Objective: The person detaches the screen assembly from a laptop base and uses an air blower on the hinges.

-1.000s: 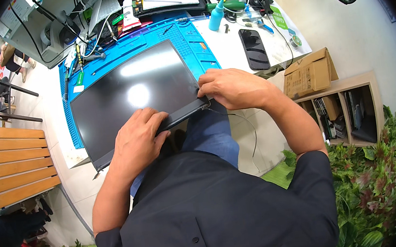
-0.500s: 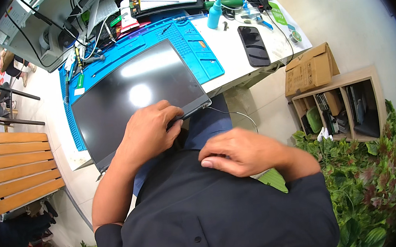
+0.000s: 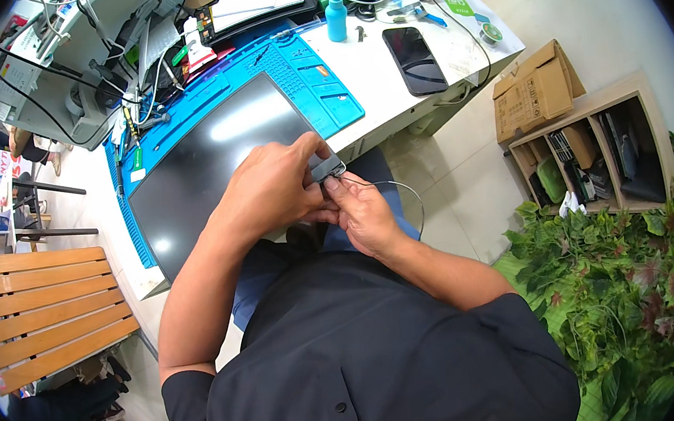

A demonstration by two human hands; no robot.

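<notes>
A dark laptop screen [image 3: 202,175] leans over the near edge of the bench, its glossy face toward me. My left hand [image 3: 269,186] is closed around its near right corner, where a grey hinge piece [image 3: 327,167] shows. Just below that corner, my right hand [image 3: 367,217] is closed in a pinch, its thumb and fingers almost touching the left fingertips. A thin cable [image 3: 420,202] comes out at the right thumb and loops to the right. What exactly the right fingertips grip is hidden. Under the screen's far part lies a blue repair mat [image 3: 338,105].
On the bench's right side are a phone [image 3: 415,61], a light-blue bottle [image 3: 336,18] and a solder spool [image 3: 490,33]. Screwdrivers [image 3: 134,133] and tangled cables lie far left. A cardboard box [image 3: 536,92] stands on a wooden shelf [image 3: 629,97] at right; a slatted bench [image 3: 48,311] is at left.
My right hand has moved from in front of my shirt up to the screen's near right corner and pinches there. My left hand has shifted right and upward, closing around that corner.
</notes>
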